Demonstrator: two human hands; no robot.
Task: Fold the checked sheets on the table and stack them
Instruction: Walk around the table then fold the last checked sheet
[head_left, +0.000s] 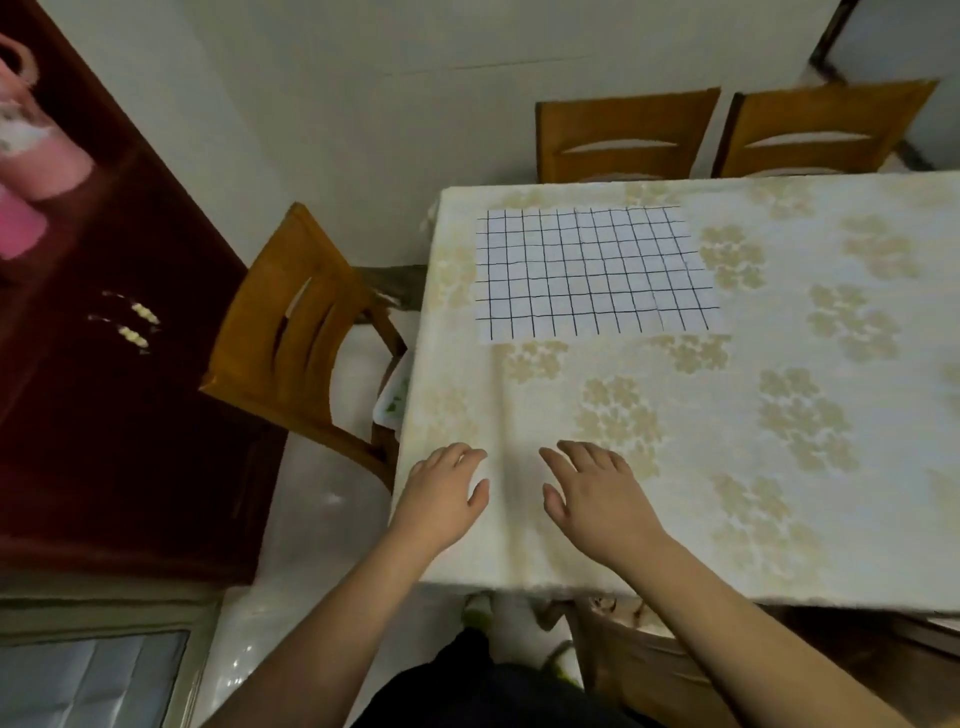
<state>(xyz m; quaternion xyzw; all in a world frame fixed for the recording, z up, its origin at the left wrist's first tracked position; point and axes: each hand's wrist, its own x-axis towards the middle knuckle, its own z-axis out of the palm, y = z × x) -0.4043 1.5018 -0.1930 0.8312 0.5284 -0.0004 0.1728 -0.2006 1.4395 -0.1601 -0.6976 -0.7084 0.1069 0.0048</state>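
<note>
Head view: sheets (597, 273) overlapping, count unclear

Dim, soft indoor light — wide-angle bowing at the edges, faint overall blur.

Matt white checked sheets (597, 273) lie on the counter's (727, 415) faintly shiny floral cloth; the chairs (291, 332) are varnished wood, the floor (311, 519) glossy.

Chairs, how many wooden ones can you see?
3 for sure. One chair stands at the table's left end. Two more, a nearer chair back and another chair back, are at the far side. Something wooden under the near edge may be a fourth.
</note>
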